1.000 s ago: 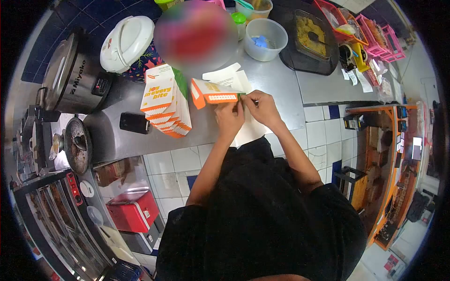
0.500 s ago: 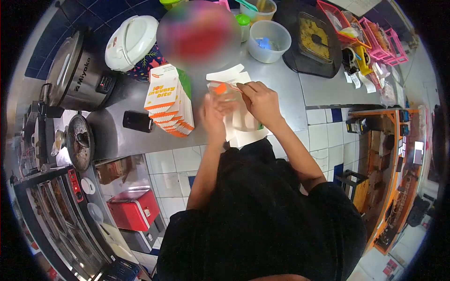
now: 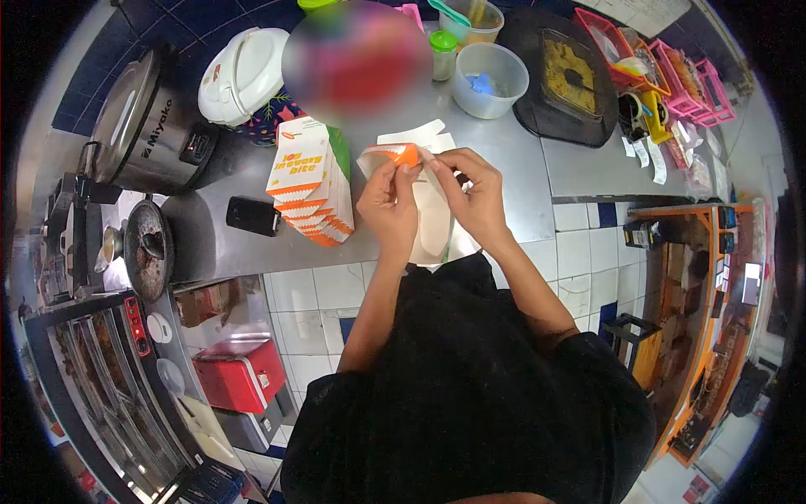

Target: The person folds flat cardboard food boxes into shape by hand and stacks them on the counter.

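Above the counter's front part, a paper food box (image 3: 433, 220) with an orange zigzag edge is partly folded, its pale inner side showing. My left hand (image 3: 391, 202) pinches it by the orange edge. My right hand (image 3: 472, 191) has its fingers closed on the same edge, close to the left fingertips. Flat white card (image 3: 413, 132) lies on the counter behind and under the box. To the left of my left hand stands a stack of folded boxes (image 3: 302, 172), white and orange with yellow lettering.
A black phone (image 3: 252, 216) lies left of the stack. Behind are a white-lidded rice cooker (image 3: 243, 76), a silver Miyako cooker (image 3: 155, 139) and a clear tub (image 3: 489, 84). A glass dish of yellow food (image 3: 571, 71) and pink baskets (image 3: 684, 80) stand to the right.
My left hand, blurred in motion before, now pinches the orange edge. The edge has been bent into a curved rim and the box raised a little. My right hand stays near its earlier place.
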Tool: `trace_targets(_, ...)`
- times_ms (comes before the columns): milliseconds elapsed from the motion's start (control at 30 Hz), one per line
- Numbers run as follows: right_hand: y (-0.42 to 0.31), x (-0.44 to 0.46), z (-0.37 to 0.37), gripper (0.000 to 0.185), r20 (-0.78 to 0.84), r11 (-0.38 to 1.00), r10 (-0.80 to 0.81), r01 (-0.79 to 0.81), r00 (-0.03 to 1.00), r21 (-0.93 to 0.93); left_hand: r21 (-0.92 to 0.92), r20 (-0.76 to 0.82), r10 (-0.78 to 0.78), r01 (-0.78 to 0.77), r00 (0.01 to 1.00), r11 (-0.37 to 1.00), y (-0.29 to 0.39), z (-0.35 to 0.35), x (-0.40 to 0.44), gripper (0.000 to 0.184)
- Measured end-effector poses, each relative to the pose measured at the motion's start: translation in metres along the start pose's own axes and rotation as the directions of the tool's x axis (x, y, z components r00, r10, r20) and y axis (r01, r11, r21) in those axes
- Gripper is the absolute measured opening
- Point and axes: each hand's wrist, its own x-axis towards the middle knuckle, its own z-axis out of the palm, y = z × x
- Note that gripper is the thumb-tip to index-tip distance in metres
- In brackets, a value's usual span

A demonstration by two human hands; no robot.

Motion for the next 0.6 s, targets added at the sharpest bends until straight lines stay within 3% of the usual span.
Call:
trace_targets(167,0.004,-0.001,-0.001,0.010,0.004,0.981,0.088,-0.088,0.996,0.174,0.121,-0.015,0.080,-0.078,0.997,0.990,0.002,0.001,-0.003,0.016)
trace_targets(600,0.004,-0.006,0.016,0.007,-0.076,0.964,0.080,-0.058,0.994,0.259,0.430,0.046,0.324,-0.312,0.945,0.847,0.003,0.003,-0.006,0.021)
